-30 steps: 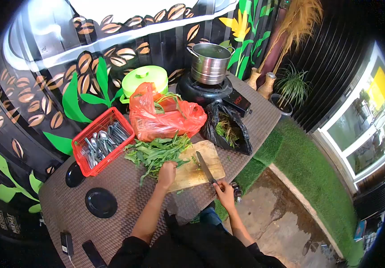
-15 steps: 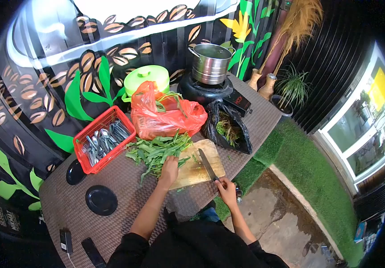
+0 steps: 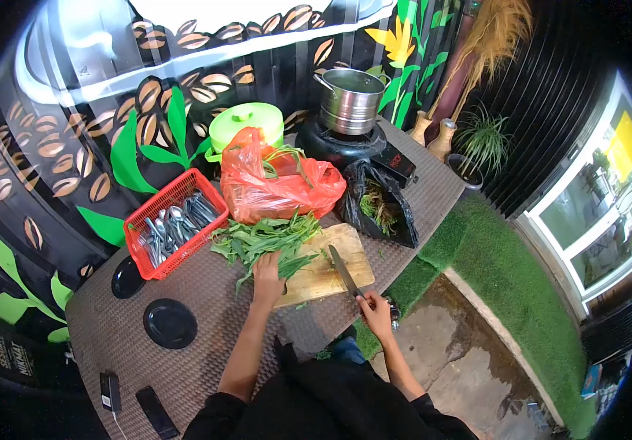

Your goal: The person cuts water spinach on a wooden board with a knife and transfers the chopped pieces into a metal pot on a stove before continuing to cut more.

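My right hand (image 3: 376, 314) is closed around the handle of a kitchen knife (image 3: 344, 270), whose blade lies over the wooden cutting board (image 3: 314, 284) and points away from me. At the left edge of the board, my left hand (image 3: 267, 277) is closed on the near side of a heap of long leafy greens (image 3: 261, 242). Its fingertips are partly hidden among the leaves. Some stems reach onto the board, where small green bits are scattered. Behind the heap stands a red plastic bag (image 3: 268, 191) with more greens showing at its opening.
A red basket of cutlery (image 3: 190, 240) and two black plates (image 3: 170, 323) are on the left. At the back are a lime-green lidded pot (image 3: 246, 123) and a steel pot (image 3: 351, 103) on a stove. A black bag (image 3: 397, 216) with plant scraps lies right, near the table edge.
My left hand has shifted slightly left and away from the board, along the near side of the greens. The knife stays in my right hand in nearly the same place. The view has tilted slightly.
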`<state>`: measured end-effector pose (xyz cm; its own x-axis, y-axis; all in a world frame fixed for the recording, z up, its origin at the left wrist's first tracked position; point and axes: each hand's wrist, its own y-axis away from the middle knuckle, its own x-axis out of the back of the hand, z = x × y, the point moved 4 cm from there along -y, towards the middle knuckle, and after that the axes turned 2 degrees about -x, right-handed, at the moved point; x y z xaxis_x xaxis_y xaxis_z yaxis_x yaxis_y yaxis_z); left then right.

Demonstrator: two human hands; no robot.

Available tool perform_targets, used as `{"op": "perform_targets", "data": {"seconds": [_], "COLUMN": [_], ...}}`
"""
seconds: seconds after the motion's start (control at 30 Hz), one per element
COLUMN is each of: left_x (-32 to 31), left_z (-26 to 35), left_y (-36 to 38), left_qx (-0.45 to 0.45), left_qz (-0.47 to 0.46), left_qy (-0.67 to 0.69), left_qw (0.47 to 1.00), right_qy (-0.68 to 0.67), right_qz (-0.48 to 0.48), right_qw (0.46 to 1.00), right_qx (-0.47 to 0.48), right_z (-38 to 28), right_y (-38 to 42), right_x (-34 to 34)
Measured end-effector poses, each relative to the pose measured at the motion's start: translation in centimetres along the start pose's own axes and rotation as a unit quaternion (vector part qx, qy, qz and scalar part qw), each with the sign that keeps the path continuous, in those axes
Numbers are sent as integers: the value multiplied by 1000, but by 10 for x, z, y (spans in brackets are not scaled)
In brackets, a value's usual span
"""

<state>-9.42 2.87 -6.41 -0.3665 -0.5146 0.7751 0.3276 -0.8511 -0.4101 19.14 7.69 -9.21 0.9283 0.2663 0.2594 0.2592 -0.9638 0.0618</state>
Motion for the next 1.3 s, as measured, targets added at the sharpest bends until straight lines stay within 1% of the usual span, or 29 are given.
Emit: {"op": "perform_targets", "data": {"seconds": [0.07, 0.13, 0.17, 0.23, 0.27, 0.33, 0.37, 0.43, 0.47, 0.53, 0.63, 0.77, 0.87, 0.93, 0.97, 1.03, 1.07, 1.13, 1.17, 1.23, 1.3], "left_x": [-3, -7, -8, -18, -21, -18, -19, -16, -12, -9, -8, -31, -30, -26, -25, -24, -25, -17, -14, -8, -6], "left_z": [-13, -20, -21, -25, -29, -28, -29, -24, -22, -18, -11, -24, -21, -24, -22, -24, -24, -22, -21, -19, -22], "left_y": [5, 7, 9, 15, 17, 19, 21, 22, 21, 21, 17, 7, -1, -4, -6, -8, -8, -9, -8, -5, -1], "left_qx": [19, 30, 30, 24, 24, -19, -19, -27, -28, -42, -36, -24, -20, 55, 54, 84, 84, 100, 99, 117, 111], "left_qz": [-9, -55, -56, -83, -83, -57, -57, -100, -100, -155, -163, -164, -153, -128, -128, -59, -59, -31, -31, -83, -91], "left_qy": [7, 29, 30, 52, 53, 39, 39, -9, -10, -53, -78, -116, -92, 9, 9, 148, 148, 167, 167, 207, 211], "left_qw": [1000, 998, 998, 995, 995, 997, 997, 995, 995, 986, 983, 979, 984, 990, 990, 984, 984, 980, 981, 968, 967], "right_qy": [3, 16, 17, -15, -14, 12, 12, 0, -1, -7, -2, -3, -25, -20, -21, -12, -12, -15, -15, -25, -33], "right_qz": [-1, -10, -10, -14, -13, -11, -11, -22, -23, -19, -12, -9, -7, -7, -6, 0, 0, 3, 3, 4, 1], "right_qw": [1000, 1000, 1000, 1000, 1000, 1000, 1000, 1000, 1000, 1000, 1000, 1000, 1000, 1000, 999, 999, 999, 999, 999, 999, 999], "right_qx": [-5, -4, -5, -9, -9, 17, 17, -4, -3, -17, -16, -8, -11, -23, -23, -32, -32, -34, -34, -34, -37], "right_z": [3, 6, 7, 9, 11, 14, 16, 14, 13, 15, 17, 19, 17, 20, 21, 21, 20, 18, 18, 20, 20], "right_y": [3, 6, 9, 14, 16, 18, 20, 22, 23, 23, 22, 19, 19, 18, 17, 17, 17, 16, 16, 15, 14], "right_x": [-4, -8, -10, -15, -17, -22, -22, -23, -24, -24, -24, -23, -20, -17, -15, -11, -9, -7, -6, -3, -2]}}
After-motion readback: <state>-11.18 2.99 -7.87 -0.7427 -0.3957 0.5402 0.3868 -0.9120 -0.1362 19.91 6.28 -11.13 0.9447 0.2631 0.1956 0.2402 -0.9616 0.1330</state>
